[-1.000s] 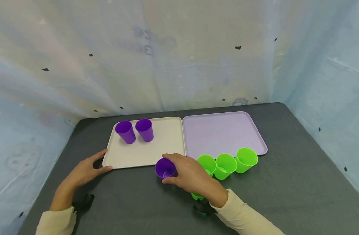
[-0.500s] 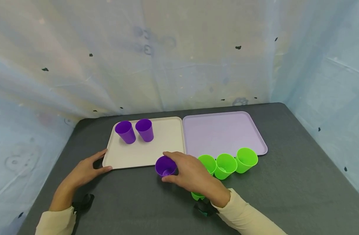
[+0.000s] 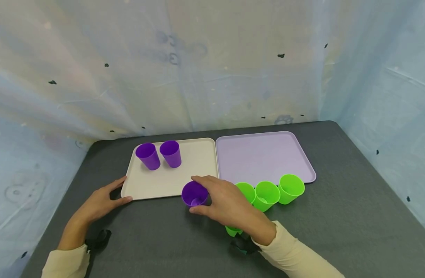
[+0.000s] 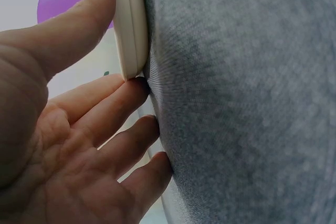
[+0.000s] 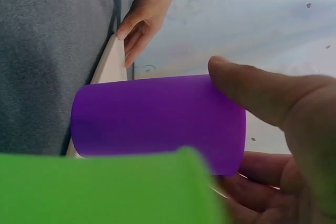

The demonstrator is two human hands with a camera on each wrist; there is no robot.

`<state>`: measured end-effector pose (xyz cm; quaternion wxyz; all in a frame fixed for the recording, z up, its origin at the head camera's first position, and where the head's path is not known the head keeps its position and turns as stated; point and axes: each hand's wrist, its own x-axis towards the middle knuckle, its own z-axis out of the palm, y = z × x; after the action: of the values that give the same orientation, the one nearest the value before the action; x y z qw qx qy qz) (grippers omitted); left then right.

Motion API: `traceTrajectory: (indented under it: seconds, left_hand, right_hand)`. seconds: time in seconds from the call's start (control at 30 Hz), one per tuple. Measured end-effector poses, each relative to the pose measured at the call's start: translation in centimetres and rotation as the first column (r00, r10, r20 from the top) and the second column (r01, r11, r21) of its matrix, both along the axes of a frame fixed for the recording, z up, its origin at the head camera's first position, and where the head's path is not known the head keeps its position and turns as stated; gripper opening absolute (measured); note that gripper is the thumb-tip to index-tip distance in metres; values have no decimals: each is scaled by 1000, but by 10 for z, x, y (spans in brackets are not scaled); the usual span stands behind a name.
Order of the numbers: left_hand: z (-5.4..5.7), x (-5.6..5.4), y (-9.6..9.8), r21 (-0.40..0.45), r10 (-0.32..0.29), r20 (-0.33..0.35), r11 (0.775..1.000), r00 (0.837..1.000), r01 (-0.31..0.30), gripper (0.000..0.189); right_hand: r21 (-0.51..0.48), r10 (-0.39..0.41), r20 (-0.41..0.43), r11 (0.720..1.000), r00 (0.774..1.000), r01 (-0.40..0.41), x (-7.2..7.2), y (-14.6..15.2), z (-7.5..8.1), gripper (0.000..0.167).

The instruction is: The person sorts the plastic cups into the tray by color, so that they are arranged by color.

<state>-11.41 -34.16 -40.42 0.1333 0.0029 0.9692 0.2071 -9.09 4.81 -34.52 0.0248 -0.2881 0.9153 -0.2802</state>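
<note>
My right hand [image 3: 226,200] grips a purple cup [image 3: 193,194] near its rim, thumb on the near side and fingers on the far side. In the head view this cup overlaps the front edge of the cream tray [image 3: 195,173]; in the right wrist view the purple cup [image 5: 157,119] shows side-on behind a blurred green cup [image 5: 105,187]. At the tray's front left corner, my left hand [image 3: 99,202] rests with thumb and fingers spread and loosely extended. Two more purple cups, one [image 3: 148,156] left of the other [image 3: 171,154], stand at the tray's back left.
A lilac tray [image 3: 261,158] lies right beside the cream one. Along its front edge stand several green cups [image 3: 267,195], one [image 3: 233,231] partly hidden under my right wrist. Pale curtains [image 3: 212,77] rise behind the dark cloth-covered table [image 3: 157,239].
My right hand has moved the purple cup slightly away from me, towards the cream tray. The left hand has kept its place at the corner.
</note>
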Motion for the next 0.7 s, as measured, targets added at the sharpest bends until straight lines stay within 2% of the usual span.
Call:
traceTrajectory:
  seconds: [0.7]
  left_hand:
    - [-5, -2, -4, -13, -13, -15, 1000, 1000, 13, 98]
  right_hand:
    - [2, 49, -49, 999, 998, -49, 1, -1, 30, 72]
